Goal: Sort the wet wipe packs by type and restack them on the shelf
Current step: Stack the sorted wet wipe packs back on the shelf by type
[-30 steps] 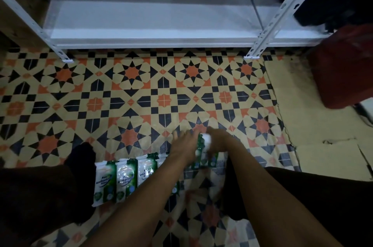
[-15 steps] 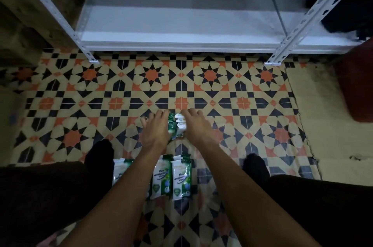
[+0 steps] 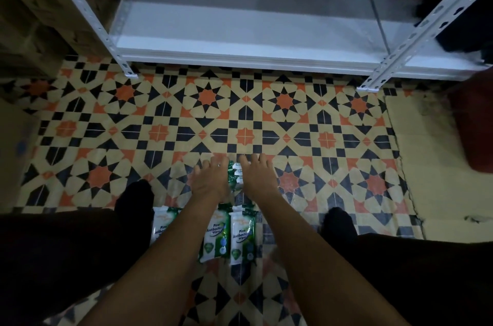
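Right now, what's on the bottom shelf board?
Nothing shows on the visible part of the shelf board. Its right end is hidden behind a dark object. The wipe packs sit between both hands on the floor.

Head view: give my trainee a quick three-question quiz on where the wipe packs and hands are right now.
1. True or false: the white metal shelf already holds packs.
2. The stack of green-and-white wet wipe packs is held by: A) left hand alone, B) both hands, C) right hand alone.
3. Where do the remaining flat green-and-white packs lie?

Key: 1 false; 2 B; 3 on the patterned tile floor, under the forearms.
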Available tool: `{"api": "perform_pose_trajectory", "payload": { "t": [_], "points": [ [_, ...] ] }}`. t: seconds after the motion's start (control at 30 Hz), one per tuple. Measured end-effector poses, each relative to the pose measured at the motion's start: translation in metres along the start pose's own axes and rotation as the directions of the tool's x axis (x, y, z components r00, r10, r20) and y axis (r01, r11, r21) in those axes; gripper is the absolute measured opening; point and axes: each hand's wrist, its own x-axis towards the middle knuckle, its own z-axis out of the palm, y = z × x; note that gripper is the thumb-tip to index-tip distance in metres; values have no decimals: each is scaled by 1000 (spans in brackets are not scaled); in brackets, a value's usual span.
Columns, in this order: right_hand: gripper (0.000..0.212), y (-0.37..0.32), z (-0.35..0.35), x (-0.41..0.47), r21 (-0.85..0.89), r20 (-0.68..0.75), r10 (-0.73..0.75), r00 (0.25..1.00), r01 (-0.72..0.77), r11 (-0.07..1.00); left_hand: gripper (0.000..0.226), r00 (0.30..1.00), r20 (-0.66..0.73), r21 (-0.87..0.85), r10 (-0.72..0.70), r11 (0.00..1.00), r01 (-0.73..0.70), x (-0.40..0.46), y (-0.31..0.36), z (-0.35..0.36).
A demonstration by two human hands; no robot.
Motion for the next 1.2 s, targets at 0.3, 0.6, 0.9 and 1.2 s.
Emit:
{"api": "perform_pose_trajectory", "payload": {
  "t": [0.3,0.6,0.9,1.2],
  "points": [
    [63,7,-10,-19,601,65,381,922,-341,723,74,937,-5,-641,-350,720,266,-34,-23,7],
    [99,-22,-103,-13,951,299,487,821,-217,-219,49,894,309,-848,-325,-520,104,-60,-38,-114],
    [51,-78,-228,-4,854,146,301,942,33,-518,24,882,68,-704,-467,-648,-289,-85,-50,-240],
    [41,-122,-366,26,815,5,386,922,220,-536,45,872,-66,-706,-485,-595,-385,-79,-90,-407]
  ]
}}
